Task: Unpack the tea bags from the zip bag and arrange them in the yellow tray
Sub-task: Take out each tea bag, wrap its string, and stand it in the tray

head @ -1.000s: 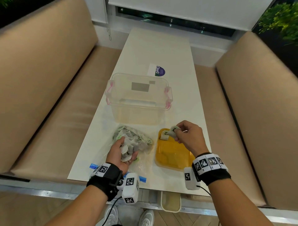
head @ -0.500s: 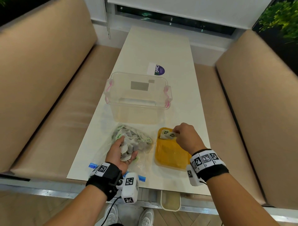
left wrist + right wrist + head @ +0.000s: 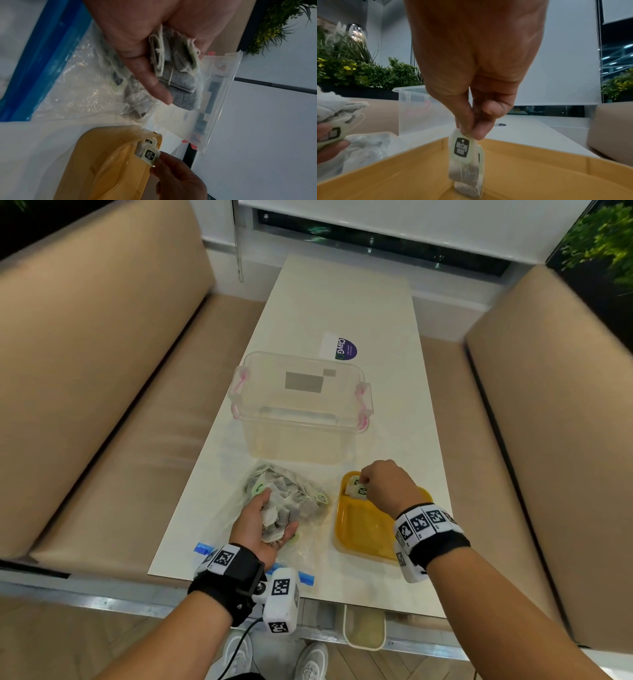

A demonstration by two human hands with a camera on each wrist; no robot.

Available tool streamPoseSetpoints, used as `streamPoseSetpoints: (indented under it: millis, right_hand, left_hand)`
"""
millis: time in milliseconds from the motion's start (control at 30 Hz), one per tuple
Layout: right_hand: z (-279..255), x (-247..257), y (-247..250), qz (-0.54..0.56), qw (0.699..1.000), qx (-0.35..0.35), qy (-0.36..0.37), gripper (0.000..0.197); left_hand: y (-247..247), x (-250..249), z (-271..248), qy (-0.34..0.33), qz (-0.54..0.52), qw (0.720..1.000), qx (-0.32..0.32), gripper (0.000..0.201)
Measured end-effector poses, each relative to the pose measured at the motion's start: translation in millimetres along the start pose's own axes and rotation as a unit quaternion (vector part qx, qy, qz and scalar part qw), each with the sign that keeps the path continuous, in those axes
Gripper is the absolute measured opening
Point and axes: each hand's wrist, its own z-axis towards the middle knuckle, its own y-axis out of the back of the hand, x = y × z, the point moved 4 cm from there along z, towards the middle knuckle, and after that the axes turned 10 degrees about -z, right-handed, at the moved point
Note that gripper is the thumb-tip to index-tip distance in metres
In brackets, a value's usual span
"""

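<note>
The yellow tray [image 3: 363, 535] lies on the white table near its front edge, right of the clear zip bag [image 3: 301, 549] with its blue strip. My right hand [image 3: 366, 482] pinches two tea bags [image 3: 464, 159] by their tops, standing them upright at the tray's far left corner [image 3: 149, 152]. My left hand [image 3: 270, 518] lies palm up over the zip bag and cups a bunch of tea bags [image 3: 175, 70]. More tea bags [image 3: 291, 487] sit heaped just beyond it.
A clear plastic box [image 3: 301, 409] with pink latches stands right behind the zip bag and the tray. A printed sticker [image 3: 342, 347] lies farther back on the table. Tan bench seats [image 3: 102, 440] flank both sides.
My right hand has lowered the two tea bags from above the tray down into its far left corner. The left hand has stayed put with its bunch.
</note>
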Motion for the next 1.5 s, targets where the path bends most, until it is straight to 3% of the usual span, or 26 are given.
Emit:
streamPoseSetpoints:
  millis: [800,1067,1133,1200,1267,1367,1500]
  right_hand:
    - [7.0,16.9,-7.9,-0.009,1.0,0.021,-0.009,0.021]
    - [14.3,4.8,-16.2,0.029,0.999,-0.023,-0.033,0.014]
    - [11.3,4.0,-10.4,0.055,0.996,-0.061,-0.039,0.017]
    - [2.2,13.2,0.9,0.1,0.988,-0.12,-0.004,0.02]
    - [-12.3,34.3,12.6,0.148,0.974,-0.146,0.088,0.021]
    - [-36.8,67.9,24.3,0.191,0.95,-0.134,0.205,0.021]
    - [-55.5,99.1,24.7,0.158,0.937,-0.131,0.284,0.029]
  left_hand:
    - [3.9,2.3,4.2,0.007,-0.001,1.0,-0.008,0.035]
    - [2.8,2.3,3.9,0.009,0.003,1.0,0.004,0.036]
    - [2.3,2.5,4.0,0.012,0.003,1.0,0.005,0.037]
    - [0.6,2.5,3.6,0.013,0.003,1.0,0.008,0.036]
    - [-1.8,2.8,3.3,0.015,0.004,1.0,0.013,0.034]
    - [-4.0,3.4,4.5,0.015,0.004,1.0,0.013,0.035]
    - [-3.6,5.9,7.9,0.02,-0.001,1.0,0.022,0.037]
